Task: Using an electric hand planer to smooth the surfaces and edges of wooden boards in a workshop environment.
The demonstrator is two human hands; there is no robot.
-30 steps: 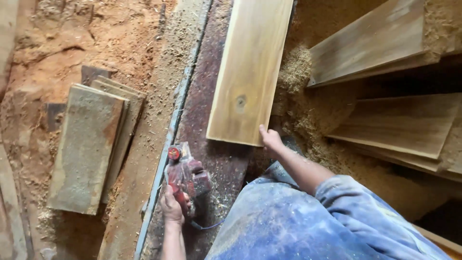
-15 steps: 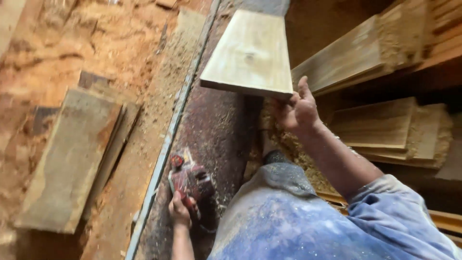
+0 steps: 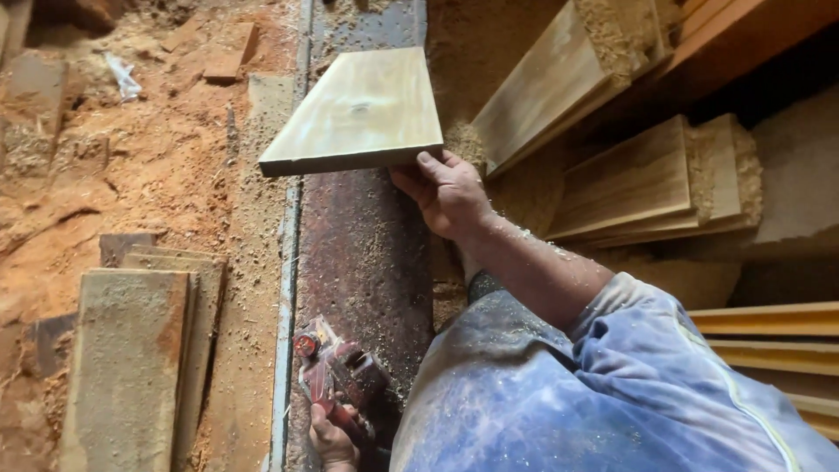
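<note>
Board (image 3: pixel 358 109) gripped at near right corner by right hand (image 3: pixel 447 190), fingers curled under edge, thumb on end face; near end raised off bench (image 3: pixel 363 253). Long axis runs away from hand, up-frame; board lies ahead-left of hand. Left hand (image 3: pixel 332 440) well apart, low, closed on red planer (image 3: pixel 336 376) resting on bench. Grey planks (image 3: pixel 131 367) left of planer. No labels, packages, signs visible.
</note>
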